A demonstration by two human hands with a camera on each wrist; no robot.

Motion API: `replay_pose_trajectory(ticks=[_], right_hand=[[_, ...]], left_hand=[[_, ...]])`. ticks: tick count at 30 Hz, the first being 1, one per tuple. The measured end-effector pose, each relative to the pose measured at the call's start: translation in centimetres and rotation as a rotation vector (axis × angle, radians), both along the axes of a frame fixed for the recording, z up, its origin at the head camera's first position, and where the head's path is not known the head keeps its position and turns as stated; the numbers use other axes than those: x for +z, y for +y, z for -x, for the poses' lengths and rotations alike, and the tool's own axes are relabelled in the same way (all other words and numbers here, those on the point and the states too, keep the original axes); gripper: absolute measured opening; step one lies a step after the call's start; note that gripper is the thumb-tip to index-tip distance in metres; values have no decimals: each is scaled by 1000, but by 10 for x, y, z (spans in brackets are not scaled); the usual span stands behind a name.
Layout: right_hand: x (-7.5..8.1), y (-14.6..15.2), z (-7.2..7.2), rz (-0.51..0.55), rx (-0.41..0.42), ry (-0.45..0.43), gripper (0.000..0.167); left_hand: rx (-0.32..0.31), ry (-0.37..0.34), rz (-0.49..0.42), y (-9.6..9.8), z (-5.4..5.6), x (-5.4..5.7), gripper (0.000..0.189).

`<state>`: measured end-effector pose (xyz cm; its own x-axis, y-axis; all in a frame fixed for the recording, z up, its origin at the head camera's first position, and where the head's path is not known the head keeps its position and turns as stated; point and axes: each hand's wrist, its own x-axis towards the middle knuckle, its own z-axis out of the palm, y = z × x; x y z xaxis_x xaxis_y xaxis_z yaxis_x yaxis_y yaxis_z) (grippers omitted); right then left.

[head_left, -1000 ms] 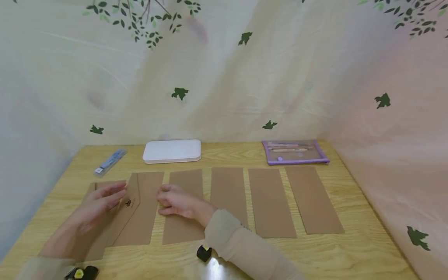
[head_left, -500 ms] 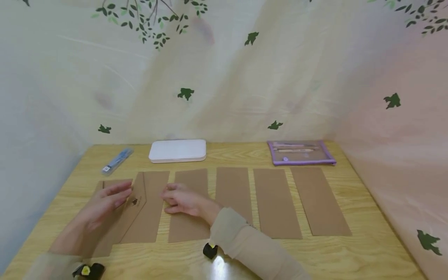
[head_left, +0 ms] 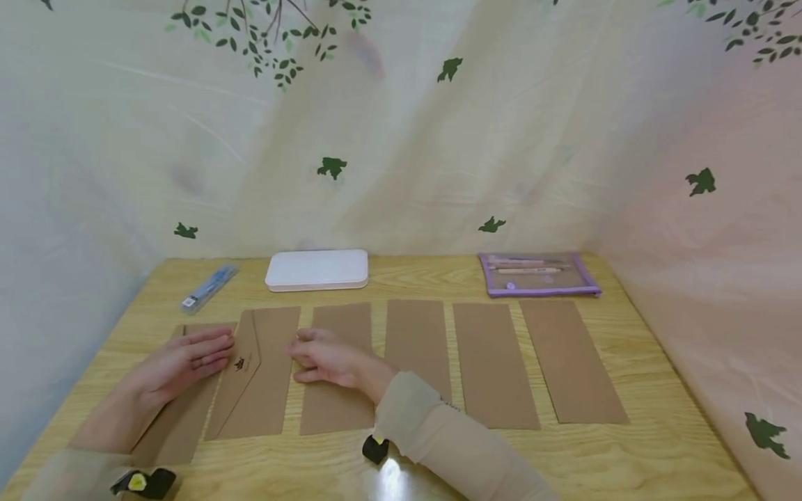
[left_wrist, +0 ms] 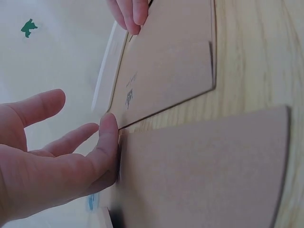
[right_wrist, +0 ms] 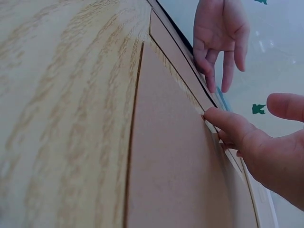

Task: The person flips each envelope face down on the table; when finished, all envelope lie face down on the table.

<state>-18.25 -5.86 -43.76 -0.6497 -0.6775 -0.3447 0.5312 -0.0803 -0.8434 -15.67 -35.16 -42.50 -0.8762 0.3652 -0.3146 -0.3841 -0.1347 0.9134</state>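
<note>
Several brown paper envelopes lie in a row on the wooden table. My left hand [head_left: 184, 362] is over the leftmost envelope [head_left: 182, 424], its fingers extended and their tips by the left edge of the second envelope [head_left: 263, 390]. That second envelope shows a pointed flap and a small dark print. My right hand [head_left: 328, 358] is above the third envelope [head_left: 335, 410], fingertips touching the right edge of the second. In the right wrist view, the right hand's [right_wrist: 270, 147] fingers reach forward loosely, gripping nothing visible. The left wrist view shows the left hand [left_wrist: 61, 161] touching an envelope's edge.
Further envelopes [head_left: 416, 341] lie to the right, plain side up. Behind the row are a clear blue pen-lead case [head_left: 209, 287], a white flat box [head_left: 317, 270] and a purple-edged pencil pouch [head_left: 539, 273]. A printed curtain [head_left: 401, 139] hangs around the table.
My left hand has dropped slightly, and the two leftmost envelopes have shifted a little toward the left, with a narrow gap showing between them. The right hand stays at the second envelope's edge.
</note>
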Motion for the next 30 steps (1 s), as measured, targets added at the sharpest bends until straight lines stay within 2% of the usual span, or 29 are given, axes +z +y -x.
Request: replay_pose_trajectory(ticks=[5, 12, 14, 19, 21, 27, 30], right_hand=[[4, 0, -1, -9, 15, 19, 66], [5, 0, -2, -12, 10, 16, 69], [5, 1, -3, -9, 4, 13, 69], [4, 0, -6, 12, -33, 22, 73], [5, 0, -8, 21, -53, 33, 76], [7, -4, -15, 8, -106, 72, 73], [9, -4, -19, -15, -143, 97, 67]], left_hand=[[-17, -10, -40, -1, -1, 3, 27], [-3, -25, -2, -4, -2, 6, 21], [-9, -22, 9, -5, -1, 6, 28], [-49, 7, 22, -8, -1, 8, 59], [-75, 16, 19, -8, -1, 9, 62], [-139, -22, -97, -9, -4, 10, 40], [-150, -30, -123, -7, -5, 11, 38]])
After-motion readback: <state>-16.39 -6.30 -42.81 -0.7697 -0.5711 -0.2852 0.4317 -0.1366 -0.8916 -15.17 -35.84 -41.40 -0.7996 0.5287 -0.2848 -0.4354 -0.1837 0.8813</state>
